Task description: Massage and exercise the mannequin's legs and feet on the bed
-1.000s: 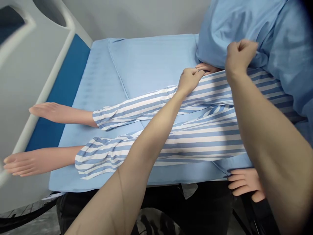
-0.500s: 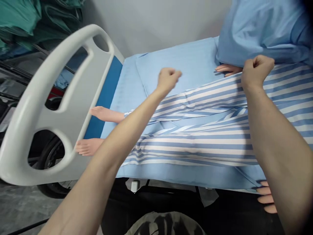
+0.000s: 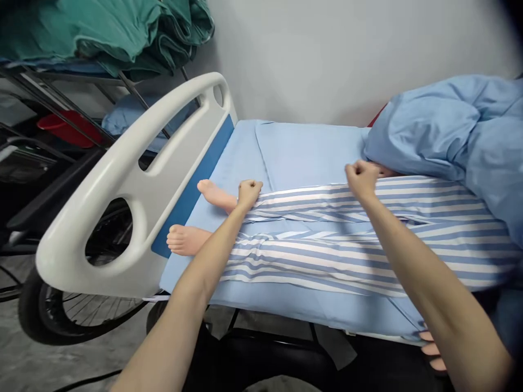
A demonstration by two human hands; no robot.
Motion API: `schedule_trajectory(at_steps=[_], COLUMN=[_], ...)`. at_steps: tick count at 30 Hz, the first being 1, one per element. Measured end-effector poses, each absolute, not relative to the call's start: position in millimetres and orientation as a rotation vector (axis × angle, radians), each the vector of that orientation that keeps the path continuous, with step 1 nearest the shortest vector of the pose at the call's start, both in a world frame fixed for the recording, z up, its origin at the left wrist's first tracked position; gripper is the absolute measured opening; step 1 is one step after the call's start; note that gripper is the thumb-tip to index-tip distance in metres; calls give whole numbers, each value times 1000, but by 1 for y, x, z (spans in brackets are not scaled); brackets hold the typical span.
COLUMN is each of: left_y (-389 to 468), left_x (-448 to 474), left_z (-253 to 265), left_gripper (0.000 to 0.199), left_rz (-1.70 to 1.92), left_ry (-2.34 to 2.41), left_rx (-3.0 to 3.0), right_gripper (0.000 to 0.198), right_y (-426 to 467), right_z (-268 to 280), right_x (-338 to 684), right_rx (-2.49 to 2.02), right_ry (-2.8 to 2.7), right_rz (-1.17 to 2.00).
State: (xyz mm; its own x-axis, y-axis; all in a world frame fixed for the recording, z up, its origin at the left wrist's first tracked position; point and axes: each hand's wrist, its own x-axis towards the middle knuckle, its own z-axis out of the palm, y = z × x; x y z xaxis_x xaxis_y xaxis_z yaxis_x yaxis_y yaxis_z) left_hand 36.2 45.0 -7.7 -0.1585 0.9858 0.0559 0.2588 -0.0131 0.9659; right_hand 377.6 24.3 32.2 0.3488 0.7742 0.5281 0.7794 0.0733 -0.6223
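Observation:
A lying figure, looking like a manikin, wears blue-and-white striped trousers and has two bare feet at the bed's foot end. My left hand is curled closed over the far trouser leg, near the ankle. Farther up that same leg, my right hand is also closed, close to the figure's far hand, which is mostly hidden. Nothing shows in either of my fists. I cannot tell whether they touch the cloth. A bunched blue quilt covers the figure's upper part.
A light blue sheet covers the bed. The white footboard rises at the left, with a wheelchair wheel below it. Green cloths lie on a metal rack, with a red basin lower down. Fingers hang at the near bed edge.
My view has shifted, showing more of the rack and wall. Both closed hands have come down lower over the far trouser leg, the left one closer to the ankle.

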Motion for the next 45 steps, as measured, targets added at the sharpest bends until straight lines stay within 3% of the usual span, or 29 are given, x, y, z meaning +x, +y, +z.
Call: schedule_trajectory(at_steps=[6,11,18,23,29,36,41,45], left_y=[40,37,43,41,49,57,59,61], left_x=[33,29,70,75,80,152,147,152], left_z=[-20,-6,-3,-23,-10,-5,-24,-4], left_gripper=[33,36,36,36,33,32,34,31], left_rz=[1265,1327,1373,1272,1258,1289,1230,1165], left_ry=[1506,1565,1509,1584,1528,1462,1567,1601], left_rx=[1349,1328,1305,1434,1382,1155,1397,1379], right_gripper=[37,34,31,32,32,40,42,42], right_y=[34,31,39,37,31,44,32,25], right_z=[32,-12,-1,20,-7,4,6,-5], right_x=[198,147,170,211,242,276,316,317], right_rx=[-1328,-1437,-1361,-1383,-1558,-1345,-1485,-1647], right_ry=[-1409,-1330,-1218,-1380,-1342,-1355,-1457,-1553], right_rz=[505,662,809,591,547,903,675,591])
